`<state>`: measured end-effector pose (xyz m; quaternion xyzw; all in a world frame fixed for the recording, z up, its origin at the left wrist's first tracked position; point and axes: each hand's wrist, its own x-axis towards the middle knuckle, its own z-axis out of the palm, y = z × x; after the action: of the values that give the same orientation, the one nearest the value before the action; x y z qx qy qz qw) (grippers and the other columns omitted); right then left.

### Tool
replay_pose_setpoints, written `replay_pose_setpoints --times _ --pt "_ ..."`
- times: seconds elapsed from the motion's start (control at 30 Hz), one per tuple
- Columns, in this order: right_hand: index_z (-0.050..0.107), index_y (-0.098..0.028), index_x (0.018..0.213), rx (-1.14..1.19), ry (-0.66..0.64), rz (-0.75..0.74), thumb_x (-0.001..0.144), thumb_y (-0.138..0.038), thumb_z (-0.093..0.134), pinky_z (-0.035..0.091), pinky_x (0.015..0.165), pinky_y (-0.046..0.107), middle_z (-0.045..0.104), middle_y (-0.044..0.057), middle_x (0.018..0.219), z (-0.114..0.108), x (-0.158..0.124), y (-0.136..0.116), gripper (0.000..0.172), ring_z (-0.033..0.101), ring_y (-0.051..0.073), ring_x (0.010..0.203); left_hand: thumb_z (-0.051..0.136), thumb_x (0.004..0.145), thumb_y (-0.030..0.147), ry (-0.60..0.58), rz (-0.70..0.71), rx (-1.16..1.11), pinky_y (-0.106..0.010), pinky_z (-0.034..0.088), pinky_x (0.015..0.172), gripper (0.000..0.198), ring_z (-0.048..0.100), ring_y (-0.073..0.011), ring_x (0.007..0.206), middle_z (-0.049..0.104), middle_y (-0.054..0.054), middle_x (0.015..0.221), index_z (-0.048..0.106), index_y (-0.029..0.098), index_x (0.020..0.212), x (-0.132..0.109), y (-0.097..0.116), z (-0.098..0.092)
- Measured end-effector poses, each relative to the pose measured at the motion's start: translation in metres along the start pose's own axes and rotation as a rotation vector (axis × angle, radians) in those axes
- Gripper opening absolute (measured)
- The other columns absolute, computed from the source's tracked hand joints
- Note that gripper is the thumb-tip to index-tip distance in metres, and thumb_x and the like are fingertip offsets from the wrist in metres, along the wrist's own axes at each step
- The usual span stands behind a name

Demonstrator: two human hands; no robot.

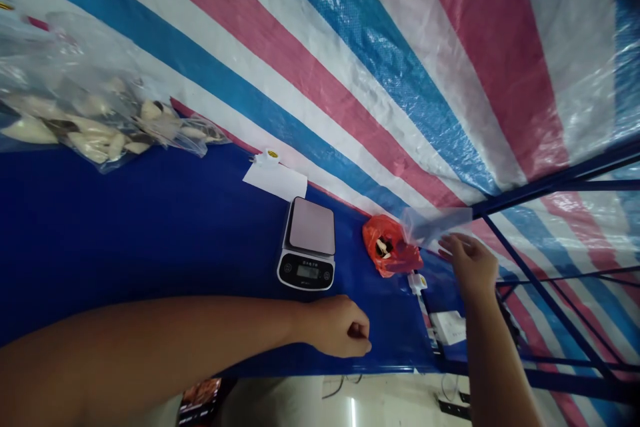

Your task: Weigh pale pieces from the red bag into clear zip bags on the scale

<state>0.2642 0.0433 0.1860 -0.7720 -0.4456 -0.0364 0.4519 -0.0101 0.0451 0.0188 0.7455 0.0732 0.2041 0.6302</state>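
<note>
My left hand [340, 327] rests as a closed fist on the blue table [125, 233], just in front of a small digital scale [307, 243]; whether anything is in the fist is hidden. My right hand [467, 260] reaches to the right of the scale and pinches a clear plastic bag [435, 223] by its lower edge. Right beside that bag lies a red plastic bag [393, 247], open, with small pale and dark pieces inside.
A large clear bag of pale horn-shaped pieces [85, 120] lies at the far left. A white paper [275, 180] sits behind the scale. A striped tarp [375, 60] hangs as a backdrop. Blue metal frame bars [555, 180] stand at right.
</note>
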Motion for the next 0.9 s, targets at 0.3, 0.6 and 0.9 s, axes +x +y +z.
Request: replay_pose_setpoints --times 0.3,0.6,0.9 --pt "0.075 -0.017 0.095 0.466 -0.071 0.434 0.063 -0.043 0.094 0.063 0.055 0.028 0.078 0.006 0.085 -0.043 -0.135 -0.037 0.046 0.074 0.021 0.068 0.081 0.072 0.059 0.106 -0.292 -0.988 -0.037 0.057 0.085 0.105 0.063 -0.0258 0.117 0.05 -0.021 0.145 0.025 0.022 0.153 0.005 0.029 0.003" --pt "0.073 -0.016 0.1 0.604 -0.106 0.702 0.06 -0.053 0.092 0.06 0.058 0.029 0.077 0.005 0.082 -0.003 -0.216 0.001 0.057 0.072 0.021 0.065 0.072 0.08 0.056 0.416 -0.166 -0.461 -0.02 0.036 0.045 0.043 0.051 -0.0071 0.047 0.053 0.005 0.062 0.055 0.017 0.079 -0.006 0.047 -0.026" --pt "0.069 -0.014 0.099 0.495 -0.34 0.459 0.076 -0.074 0.071 0.035 0.038 0.02 0.045 -0.009 0.046 0.072 -0.218 -0.028 0.064 0.044 0.009 0.036 0.051 0.09 0.067 0.699 -0.301 -0.102 -0.02 0.029 0.035 0.05 0.041 -0.0079 0.031 0.043 0.008 0.045 0.053 0.019 0.076 -0.107 0.07 -0.1"
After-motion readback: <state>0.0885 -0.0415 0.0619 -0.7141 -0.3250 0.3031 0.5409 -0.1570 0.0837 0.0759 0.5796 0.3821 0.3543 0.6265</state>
